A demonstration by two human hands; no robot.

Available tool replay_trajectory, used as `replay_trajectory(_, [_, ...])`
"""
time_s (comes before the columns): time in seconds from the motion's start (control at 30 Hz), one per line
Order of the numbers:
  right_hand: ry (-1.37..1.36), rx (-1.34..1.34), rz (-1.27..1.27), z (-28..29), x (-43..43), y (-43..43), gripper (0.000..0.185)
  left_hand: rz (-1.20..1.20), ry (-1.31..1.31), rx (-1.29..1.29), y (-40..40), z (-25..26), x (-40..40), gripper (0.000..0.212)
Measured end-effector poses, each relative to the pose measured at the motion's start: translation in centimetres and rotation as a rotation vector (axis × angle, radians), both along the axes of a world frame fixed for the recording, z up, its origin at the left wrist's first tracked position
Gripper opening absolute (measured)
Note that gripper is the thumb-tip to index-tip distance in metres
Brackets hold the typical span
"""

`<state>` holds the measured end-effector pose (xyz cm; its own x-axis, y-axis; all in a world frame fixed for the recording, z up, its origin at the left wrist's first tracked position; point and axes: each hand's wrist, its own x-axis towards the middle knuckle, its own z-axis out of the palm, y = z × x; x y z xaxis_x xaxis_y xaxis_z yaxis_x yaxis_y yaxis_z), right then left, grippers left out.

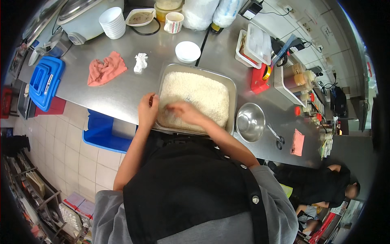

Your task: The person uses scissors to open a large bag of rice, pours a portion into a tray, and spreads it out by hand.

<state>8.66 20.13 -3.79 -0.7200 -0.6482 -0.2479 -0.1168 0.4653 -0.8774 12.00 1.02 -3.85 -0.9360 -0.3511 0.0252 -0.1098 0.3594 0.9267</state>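
A rectangular metal pan point(233, 91) stands at the counter's front edge before me, filled with pale, loose grains point(198, 91) that look like raw rice. My left hand point(148, 109) is at the pan's left rim with its fingers bent; a dark spot shows between thumb and fingers, and whether that is a held thing or shadow is unclear. Over the left front part of the grains is my right hand point(184, 112), its fingertips blurred by motion, so what they hold cannot be seen. A white bowl point(187, 52) sits just behind the pan.
To the pan's right are a steel mixing bowl point(250, 122), scissors point(276, 136) and a red tape dispenser point(259, 80). Leftward lie a crumpled tissue point(140, 62), a pink cloth point(106, 69) and a blue lid point(45, 82). Stacked white bowls point(112, 23) stand behind. A person point(323, 183) is at the lower right.
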Motion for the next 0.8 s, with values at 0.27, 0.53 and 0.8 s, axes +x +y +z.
replay_trajectory(0.27, [-0.282, 0.049, -0.41, 6.7, -3.3, 8.0, 0.04, 0.083, 0.042, 0.009, -2.2, 0.8, 0.2, 0.023])
replay_trajectory(0.53, [0.457, 0.464, 0.036, 7.6, -0.6, 11.4, 0.044, -0.04, 0.15, -0.212, -1.9, 2.5, -0.3, 0.031])
replay_trajectory(0.8, [-0.042, 0.447, 0.221, 2.7, 0.3, 9.1, 0.018, -0.072, 0.199, -0.407, 1.3, 0.2, -0.2, 0.046])
